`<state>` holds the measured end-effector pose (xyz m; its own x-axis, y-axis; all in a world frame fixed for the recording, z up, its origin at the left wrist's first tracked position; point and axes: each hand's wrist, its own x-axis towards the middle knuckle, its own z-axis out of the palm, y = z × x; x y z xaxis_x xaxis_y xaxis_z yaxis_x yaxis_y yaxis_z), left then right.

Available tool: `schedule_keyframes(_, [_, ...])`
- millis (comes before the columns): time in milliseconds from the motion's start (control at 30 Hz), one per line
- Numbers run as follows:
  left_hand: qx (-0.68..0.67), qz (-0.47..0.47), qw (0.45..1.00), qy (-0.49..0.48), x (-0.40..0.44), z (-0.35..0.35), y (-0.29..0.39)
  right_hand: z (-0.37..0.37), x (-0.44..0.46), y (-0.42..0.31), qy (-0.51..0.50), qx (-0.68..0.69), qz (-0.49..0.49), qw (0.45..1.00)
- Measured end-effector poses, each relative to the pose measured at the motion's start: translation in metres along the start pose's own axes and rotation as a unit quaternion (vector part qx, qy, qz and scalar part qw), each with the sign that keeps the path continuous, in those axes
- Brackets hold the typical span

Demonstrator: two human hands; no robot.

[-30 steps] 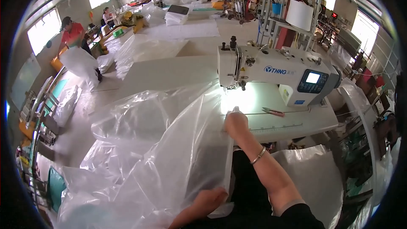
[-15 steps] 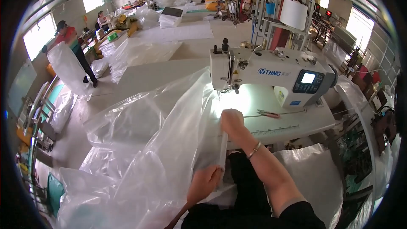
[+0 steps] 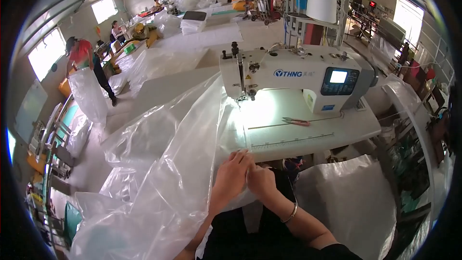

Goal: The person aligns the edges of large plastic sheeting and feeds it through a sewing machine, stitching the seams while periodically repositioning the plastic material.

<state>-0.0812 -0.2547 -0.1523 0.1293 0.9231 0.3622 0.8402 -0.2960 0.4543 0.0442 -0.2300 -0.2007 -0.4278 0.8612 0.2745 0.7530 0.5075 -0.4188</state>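
Observation:
A large translucent plastic sheet (image 3: 168, 173) drapes over the left side of the sewing table, its upper corner reaching the needle area of the white sewing machine (image 3: 288, 74). At the table's front edge my left hand (image 3: 232, 178) is closed on the sheet's right edge. My right hand (image 3: 261, 182), with a bracelet at the wrist, is curled against my left fingertips and pinches the same edge. The bit of plastic between the fingers is mostly hidden. Small thread snips (image 3: 295, 122) lie on the table, right of the needle.
A ruler scale (image 3: 293, 141) runs along the table's front. Below right hangs a silvery sheet (image 3: 346, 202). A white thread cone (image 3: 321, 6) stands behind the machine. On the far left, a person (image 3: 86, 62) holds another plastic piece; stacked plastic (image 3: 168, 62) lies beyond the table.
My right hand has come down from beside the needle to meet my left hand at the table edge. My left hand has risen slightly. The far person has lowered their plastic piece.

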Motion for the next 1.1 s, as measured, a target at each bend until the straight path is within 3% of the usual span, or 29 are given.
schedule_keyframes(33, [0.065,0.075,0.995,0.034,0.003,0.008,-0.007,0.002,-0.001,0.000,0.014,0.006,-0.012,1.000])
schedule_keyframes(133, [0.053,0.051,0.997,-0.010,0.009,0.010,-0.020,0.013,0.010,0.001,0.010,0.011,-0.007,1.000])
schedule_keyframes(267, [0.042,0.048,0.998,0.004,0.019,0.007,-0.037,0.001,0.035,-0.010,0.023,0.010,-0.010,1.000])
schedule_keyframes(367, [0.067,0.053,0.996,0.001,0.012,0.004,-0.034,-0.011,0.054,-0.012,-0.049,-0.039,0.020,0.998])
schedule_keyframes(433, [-0.012,0.006,0.997,0.079,-0.015,0.005,-0.016,-0.014,0.064,-0.007,-0.040,-0.069,-0.032,0.996])
schedule_keyframes(533, [0.017,0.001,0.994,0.110,-0.070,0.019,-0.009,-0.002,0.083,-0.004,0.022,-0.040,0.029,0.999])
schedule_keyframes(600, [0.032,-0.043,0.989,0.140,-0.106,0.040,-0.015,0.000,0.096,0.001,0.022,-0.023,0.018,0.999])
schedule_keyframes(633, [0.033,-0.042,0.989,0.141,-0.121,0.047,-0.019,0.001,0.102,0.004,0.021,-0.008,0.010,1.000])
schedule_keyframes(700, [0.063,-0.169,0.975,0.130,-0.150,0.057,-0.030,0.006,0.113,0.010,0.015,0.006,0.016,1.000])
schedule_keyframes(733, [0.064,-0.169,0.975,0.129,-0.162,0.063,-0.042,0.008,0.117,0.012,0.008,0.019,0.021,1.000])
schedule_keyframes(800, [0.170,-0.267,0.945,0.076,-0.183,0.078,-0.077,0.001,0.122,0.013,0.016,0.056,0.017,0.998])
schedule_keyframes(933, [0.142,-0.299,0.942,0.052,-0.229,0.057,-0.097,-0.002,0.104,0.019,0.073,0.168,0.035,0.982])
schedule_keyframes(1000, [0.134,-0.302,0.943,0.030,-0.233,0.034,-0.091,-0.025,0.081,0.016,0.021,0.199,0.059,0.978])
schedule_keyframes(1067, [0.127,-0.304,0.944,0.007,-0.236,0.007,-0.082,-0.041,0.054,0.013,-0.098,0.212,0.072,0.970])
schedule_keyframes(1100, [0.127,-0.306,0.944,-0.006,-0.238,-0.010,-0.077,-0.032,0.038,0.018,-0.101,0.218,0.073,0.968])
